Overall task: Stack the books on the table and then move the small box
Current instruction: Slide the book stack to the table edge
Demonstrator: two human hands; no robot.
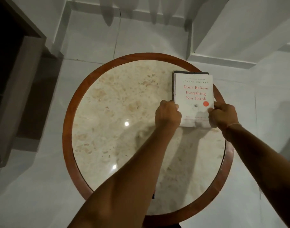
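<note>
Seen from above: white paperback (194,99) topping a small book stack at the far right of a round marble table (117,129). Left hand (168,113) and right hand (225,115), fingers curled, pinching its near side edges. Probably light, stiff, smooth-covered; best gripped by the edges. Pale tiled floor (33,186) around. No small box visible.
</note>
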